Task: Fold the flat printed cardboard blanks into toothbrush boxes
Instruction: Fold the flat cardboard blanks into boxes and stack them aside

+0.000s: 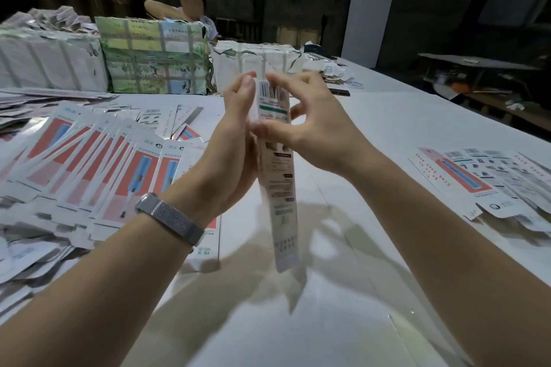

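Over the table point(343, 292), between fans of flat blanks point(98, 164), I hold one box point(275, 176) upright in the air. It looks light, thin and easily creased (glossy, probably slippery), so I'd grip its long edges. My left hand point(235, 140) cups one side while my right hand point(310, 125) pinches the top with curled fingers.

Blanks point(89, 164) fanned on table point(372, 128) left; bundles point(155, 59) behind; more blanks point(489, 176) right.

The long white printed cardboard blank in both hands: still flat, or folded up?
Folded into a narrow upright sleeve, held off the table; left hand and right hand pinch its top.
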Tool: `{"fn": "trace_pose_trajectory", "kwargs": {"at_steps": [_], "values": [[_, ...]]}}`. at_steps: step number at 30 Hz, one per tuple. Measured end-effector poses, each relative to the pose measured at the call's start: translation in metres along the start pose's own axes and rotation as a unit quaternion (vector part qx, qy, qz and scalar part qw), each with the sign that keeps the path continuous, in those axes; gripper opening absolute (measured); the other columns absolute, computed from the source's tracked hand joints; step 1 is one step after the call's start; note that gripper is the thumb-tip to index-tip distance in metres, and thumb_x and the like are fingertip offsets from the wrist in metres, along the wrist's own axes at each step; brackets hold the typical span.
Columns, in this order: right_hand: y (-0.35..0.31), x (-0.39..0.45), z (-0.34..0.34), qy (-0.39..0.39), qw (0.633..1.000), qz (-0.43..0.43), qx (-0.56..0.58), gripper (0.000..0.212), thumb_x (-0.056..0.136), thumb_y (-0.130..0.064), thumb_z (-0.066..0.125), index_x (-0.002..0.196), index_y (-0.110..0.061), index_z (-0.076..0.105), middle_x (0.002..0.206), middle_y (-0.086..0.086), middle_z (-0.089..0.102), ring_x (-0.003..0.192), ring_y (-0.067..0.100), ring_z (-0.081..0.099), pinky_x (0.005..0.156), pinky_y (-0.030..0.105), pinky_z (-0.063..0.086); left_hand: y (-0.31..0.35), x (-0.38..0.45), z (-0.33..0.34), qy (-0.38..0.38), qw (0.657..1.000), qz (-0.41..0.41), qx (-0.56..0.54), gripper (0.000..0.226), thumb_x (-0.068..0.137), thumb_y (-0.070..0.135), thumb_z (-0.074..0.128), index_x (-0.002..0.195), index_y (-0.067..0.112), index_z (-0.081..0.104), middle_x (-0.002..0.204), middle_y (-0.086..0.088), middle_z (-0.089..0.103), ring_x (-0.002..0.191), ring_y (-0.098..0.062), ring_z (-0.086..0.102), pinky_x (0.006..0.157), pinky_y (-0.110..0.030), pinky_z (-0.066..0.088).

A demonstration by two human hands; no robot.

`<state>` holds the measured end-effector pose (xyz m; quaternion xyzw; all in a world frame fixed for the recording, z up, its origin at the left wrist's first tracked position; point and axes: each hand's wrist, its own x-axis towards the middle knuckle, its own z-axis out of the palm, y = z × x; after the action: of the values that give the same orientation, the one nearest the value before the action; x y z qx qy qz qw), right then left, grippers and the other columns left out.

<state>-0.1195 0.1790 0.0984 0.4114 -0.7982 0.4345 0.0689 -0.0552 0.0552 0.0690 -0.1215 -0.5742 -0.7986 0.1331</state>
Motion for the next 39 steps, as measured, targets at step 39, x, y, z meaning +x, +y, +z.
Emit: {"fn": "trace_pose_trajectory", "kwargs": {"at_steps": [39], "values": [[0.046,-0.010,0.021,-0.049,0.971,0.091,-0.216,0.025,0.087,-0.032,0.061,0.111,-0.034,0.069,0.102,-0.013,0.067,0.097,0.015,0.059,0.090,0.038,0.050,-0.035,-0.012,-0.035,-0.030,0.584,-0.093,0.806,0.046,0.094,0.028,0.049,0.136,0.022,0.034,0.099,-0.010,0.059,0.084,-0.031,0.054,0.064,-0.036,0.039]]}}
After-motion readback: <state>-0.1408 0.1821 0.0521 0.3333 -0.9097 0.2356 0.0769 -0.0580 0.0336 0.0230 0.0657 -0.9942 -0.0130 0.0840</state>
